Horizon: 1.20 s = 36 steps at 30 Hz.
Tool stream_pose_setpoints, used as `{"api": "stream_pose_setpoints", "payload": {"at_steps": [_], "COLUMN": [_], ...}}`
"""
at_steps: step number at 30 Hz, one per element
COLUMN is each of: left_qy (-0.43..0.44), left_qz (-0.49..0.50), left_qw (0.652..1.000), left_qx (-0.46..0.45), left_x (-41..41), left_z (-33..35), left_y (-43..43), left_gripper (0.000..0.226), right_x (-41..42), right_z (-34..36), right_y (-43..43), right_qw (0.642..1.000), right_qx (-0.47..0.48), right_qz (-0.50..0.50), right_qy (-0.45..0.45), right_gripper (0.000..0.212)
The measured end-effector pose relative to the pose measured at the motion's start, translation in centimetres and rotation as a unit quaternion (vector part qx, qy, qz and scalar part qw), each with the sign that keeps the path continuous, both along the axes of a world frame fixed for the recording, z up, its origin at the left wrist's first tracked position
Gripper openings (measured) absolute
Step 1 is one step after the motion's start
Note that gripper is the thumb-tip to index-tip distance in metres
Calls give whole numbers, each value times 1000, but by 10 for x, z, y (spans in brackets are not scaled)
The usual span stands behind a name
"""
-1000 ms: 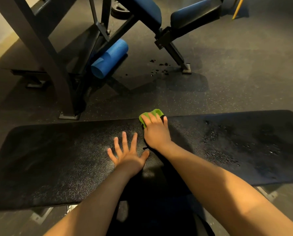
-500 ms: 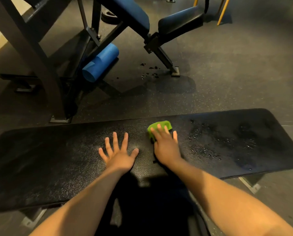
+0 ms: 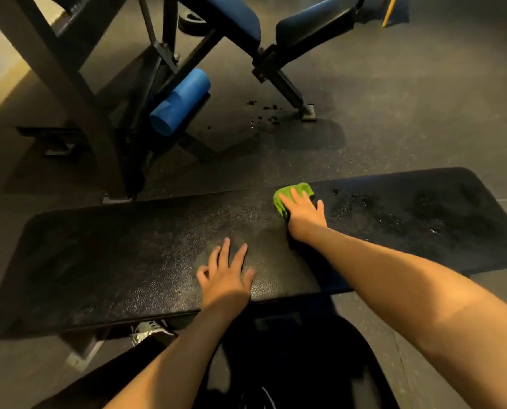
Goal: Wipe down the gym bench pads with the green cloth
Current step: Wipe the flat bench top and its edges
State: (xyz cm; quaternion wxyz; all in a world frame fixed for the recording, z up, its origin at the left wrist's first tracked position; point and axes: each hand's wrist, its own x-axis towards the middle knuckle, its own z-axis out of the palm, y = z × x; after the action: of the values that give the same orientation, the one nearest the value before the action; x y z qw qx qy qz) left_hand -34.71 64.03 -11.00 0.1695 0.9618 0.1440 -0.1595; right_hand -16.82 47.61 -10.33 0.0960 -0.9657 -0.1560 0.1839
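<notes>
Both hands lie flat, fingers apart: left hand (image 3: 225,278) braces on the black pad (image 3: 113,261) while right hand (image 3: 303,216) should press the green cloth (image 3: 284,196) firmly rightward through the droplets (image 3: 364,214).

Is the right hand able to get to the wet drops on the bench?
Probably yes: the right hand presses the green cloth just beside the wet drops, and nothing lies between.

The right grip (image 3: 303,214) presses the cloth (image 3: 287,193) flat against the far edge of the black surface (image 3: 113,261), fingers straight. Just to its right, droplets (image 3: 364,208) bead on the surface. The left grip (image 3: 227,278) lies palm down near the front edge, apart from the cloth. Beyond, a blue roller (image 3: 180,103) sits in a dark frame (image 3: 78,93).
</notes>
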Motion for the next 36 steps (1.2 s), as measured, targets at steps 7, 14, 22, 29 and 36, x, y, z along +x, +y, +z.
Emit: {"api": "stream_pose_setpoints", "payload": {"at_steps": [7,14,22,29,36], "left_qy": [17,28,61,50,67], "left_qz": [19,1,-6,6,-4], "left_qw": [1000,999,998,999,997], "left_qx": [4,27,0,-17,-29], "left_x": [-12,-30,-29,-31,-31], "left_z": [11,15,8,4,8], "left_y": [-29,-56,-52,-55,-52], "left_gripper": [54,56,58,59,74], "right_x": [-86,-174,-153,-164,-198], "right_z": [-6,-2,1,8,0], "right_y": [-12,-31,-86,-82,-47], "right_qw": [999,996,999,990,997], "right_qx": [35,32,32,33,9], "right_qz": [10,77,19,-134,76], "right_qy": [18,-4,-14,10,-18], "right_gripper": [81,76,71,82,83]}}
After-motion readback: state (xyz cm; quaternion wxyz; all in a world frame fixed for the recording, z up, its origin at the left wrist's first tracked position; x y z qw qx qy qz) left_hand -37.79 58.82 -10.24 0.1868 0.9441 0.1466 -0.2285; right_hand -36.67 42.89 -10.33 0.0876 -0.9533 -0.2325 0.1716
